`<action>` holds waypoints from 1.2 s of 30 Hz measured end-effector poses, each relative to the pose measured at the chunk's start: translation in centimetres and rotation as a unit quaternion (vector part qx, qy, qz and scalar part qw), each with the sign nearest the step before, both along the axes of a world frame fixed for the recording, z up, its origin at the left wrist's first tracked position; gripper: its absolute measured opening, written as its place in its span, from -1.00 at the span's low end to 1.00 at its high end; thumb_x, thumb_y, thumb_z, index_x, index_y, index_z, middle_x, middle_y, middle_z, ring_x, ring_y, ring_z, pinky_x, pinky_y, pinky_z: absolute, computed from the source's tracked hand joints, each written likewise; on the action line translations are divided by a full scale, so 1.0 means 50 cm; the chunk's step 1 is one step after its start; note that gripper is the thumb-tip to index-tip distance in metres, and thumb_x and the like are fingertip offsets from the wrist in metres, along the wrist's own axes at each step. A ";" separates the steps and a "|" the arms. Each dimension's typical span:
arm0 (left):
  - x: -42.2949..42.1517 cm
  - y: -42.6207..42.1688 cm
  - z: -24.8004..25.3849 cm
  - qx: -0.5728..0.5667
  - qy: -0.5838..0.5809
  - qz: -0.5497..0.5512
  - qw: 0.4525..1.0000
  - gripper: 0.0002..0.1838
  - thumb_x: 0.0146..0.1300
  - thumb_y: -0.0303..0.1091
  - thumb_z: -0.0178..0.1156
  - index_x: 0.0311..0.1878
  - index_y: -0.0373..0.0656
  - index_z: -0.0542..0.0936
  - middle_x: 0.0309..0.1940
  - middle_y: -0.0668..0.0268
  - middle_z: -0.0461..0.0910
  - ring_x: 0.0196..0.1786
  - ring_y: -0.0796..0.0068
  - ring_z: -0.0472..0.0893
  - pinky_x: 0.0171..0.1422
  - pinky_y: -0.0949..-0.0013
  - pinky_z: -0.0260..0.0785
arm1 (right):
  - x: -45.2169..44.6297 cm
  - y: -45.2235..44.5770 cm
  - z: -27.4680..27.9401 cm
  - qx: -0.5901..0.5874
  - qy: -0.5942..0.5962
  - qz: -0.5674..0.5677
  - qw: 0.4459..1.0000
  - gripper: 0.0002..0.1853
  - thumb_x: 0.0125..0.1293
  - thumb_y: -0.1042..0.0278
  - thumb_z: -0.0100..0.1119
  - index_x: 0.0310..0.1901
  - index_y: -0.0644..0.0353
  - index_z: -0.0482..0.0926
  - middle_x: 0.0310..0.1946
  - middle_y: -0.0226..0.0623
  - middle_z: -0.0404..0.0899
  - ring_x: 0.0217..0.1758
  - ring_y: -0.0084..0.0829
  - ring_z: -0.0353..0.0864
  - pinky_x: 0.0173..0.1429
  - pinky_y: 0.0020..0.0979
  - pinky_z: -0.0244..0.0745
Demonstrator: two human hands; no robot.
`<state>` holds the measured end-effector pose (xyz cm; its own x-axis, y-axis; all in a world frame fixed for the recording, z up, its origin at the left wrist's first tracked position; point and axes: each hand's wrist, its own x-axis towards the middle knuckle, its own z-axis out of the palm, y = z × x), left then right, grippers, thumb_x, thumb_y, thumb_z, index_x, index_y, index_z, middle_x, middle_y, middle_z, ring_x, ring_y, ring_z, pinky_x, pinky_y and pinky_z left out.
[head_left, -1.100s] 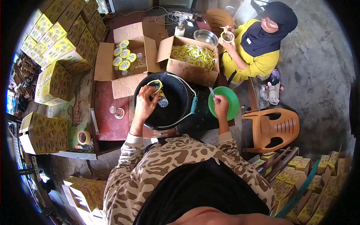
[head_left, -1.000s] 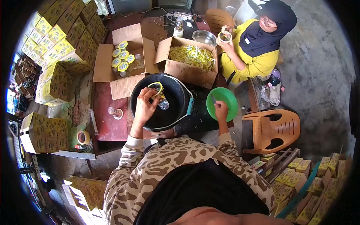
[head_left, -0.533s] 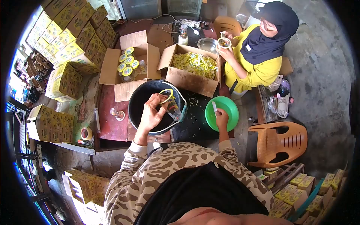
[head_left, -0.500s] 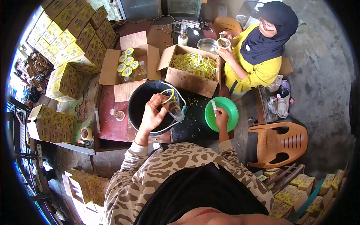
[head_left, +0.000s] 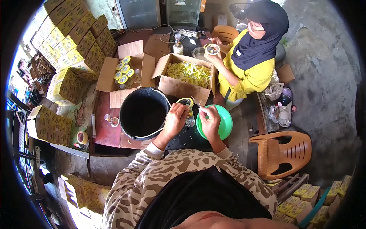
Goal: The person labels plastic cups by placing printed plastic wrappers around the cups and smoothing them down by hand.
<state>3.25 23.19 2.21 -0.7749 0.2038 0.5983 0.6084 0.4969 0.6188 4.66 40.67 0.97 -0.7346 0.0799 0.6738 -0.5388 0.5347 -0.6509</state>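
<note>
My left hand (head_left: pixel 176 117) grips a clear plastic cup (head_left: pixel 190 119) with a yellow rim, just right of the black bucket (head_left: pixel 126 126). My right hand (head_left: pixel 210 121) is closed round a small blade (head_left: pixel 196 103), whose tip is at the cup's rim. Beneath my right hand lies a green bowl (head_left: pixel 225 124). Behind the bucket, an open carton (head_left: pixel 146 72) contains several yellow-lidded cups (head_left: pixel 122 79). Next to it another carton (head_left: pixel 175 87) is heaped with yellow and clear plastic strips (head_left: pixel 188 72).
Across the table's right corner a co-worker (head_left: pixel 248 68) in yellow holds a cup. A small clear cup (head_left: pixel 112 120) lies left of the bucket. Stacked boxes (head_left: pixel 70 42) rise at the left. An orange plastic chair (head_left: pixel 284 154) is at the right, near a tape roll-free floor area.
My left hand has moved right with the cup, out from over the bucket. My right hand has lifted the blade from the green bowl to the cup's rim.
</note>
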 end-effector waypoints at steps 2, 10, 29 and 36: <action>-0.001 0.017 -0.019 -0.001 0.014 0.020 1.000 -0.87 0.25 -0.55 0.28 -0.14 -0.28 0.63 -0.27 0.08 0.64 -0.21 0.01 0.60 -0.07 0.11 0.47 | 0.001 0.002 -0.004 0.008 0.017 -0.002 1.000 -0.77 0.16 0.65 0.36 -0.14 0.18 0.67 -0.42 -0.26 0.49 -0.37 -0.23 0.56 -0.30 -0.26 0.46; 0.016 0.064 -0.044 0.031 -0.010 0.067 0.997 -0.92 0.28 -0.55 0.21 -0.18 -0.29 0.56 -0.31 0.02 0.61 -0.22 -0.08 0.59 -0.09 0.04 0.45 | -0.005 0.011 -0.032 0.057 -0.001 0.007 0.998 -0.74 0.14 0.64 0.36 -0.12 0.19 0.68 -0.39 -0.26 0.50 -0.33 -0.23 0.58 -0.29 -0.25 0.48; -0.021 0.075 -0.109 0.042 -0.014 0.115 0.992 -0.86 0.23 -0.55 0.26 -0.16 -0.28 0.57 -0.27 0.07 0.62 -0.17 -0.03 0.57 -0.02 0.06 0.44 | -0.100 0.032 -0.119 -0.031 -0.085 0.052 0.995 -0.84 0.19 0.59 0.35 -0.19 0.24 0.66 -0.36 -0.16 0.55 -0.37 -0.13 0.61 -0.29 -0.21 0.50; -0.044 0.062 -0.091 0.010 -0.039 0.110 0.993 -0.82 0.20 -0.52 0.30 -0.14 -0.30 0.59 -0.26 0.07 0.63 -0.16 0.00 0.59 -0.04 0.09 0.45 | -0.091 0.038 -0.069 0.028 -0.021 0.034 0.999 -0.78 0.16 0.62 0.35 -0.15 0.20 0.64 -0.38 -0.22 0.52 -0.33 -0.17 0.59 -0.27 -0.23 0.48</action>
<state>1.08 26.30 -2.33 -0.8432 0.0130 0.5374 0.4365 0.5999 0.6705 0.10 42.58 -2.50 -0.7653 -0.0086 0.6437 -0.5476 0.5342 -0.6440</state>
